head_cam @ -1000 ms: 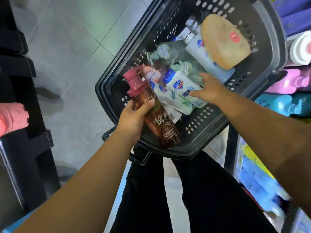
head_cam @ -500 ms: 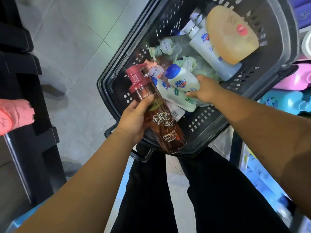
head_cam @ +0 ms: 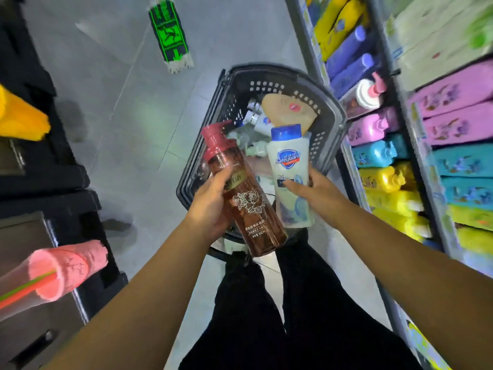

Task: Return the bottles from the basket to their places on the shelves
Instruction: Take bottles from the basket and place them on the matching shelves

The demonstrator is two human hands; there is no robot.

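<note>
My left hand (head_cam: 210, 206) grips a tall brown pump bottle (head_cam: 248, 198) with a red pump top and a rose print, held above the near rim of the black basket (head_cam: 330, 121). My right hand (head_cam: 317, 194) holds a white Safeguard bottle (head_cam: 289, 166) with a blue cap, lifted upright over the basket beside the brown one. Still lying in the basket are a tan flat bottle (head_cam: 288, 113), white bottles (head_cam: 256, 120) and pale green pump bottles (head_cam: 253, 148).
The shelves (head_cam: 400, 108) on the right carry rows of purple, pink, teal and yellow bottles and refill packs. A white pump bottle (head_cam: 369, 93) stands among them. Black racks (head_cam: 53, 182) line the left side, with a grey tiled floor and a green mop head (head_cam: 170, 33) between.
My right hand has closed on the Safeguard bottle and lifted it out of the basket. The left hand raised the brown bottle higher. The view tilted up, showing more aisle and shelves.
</note>
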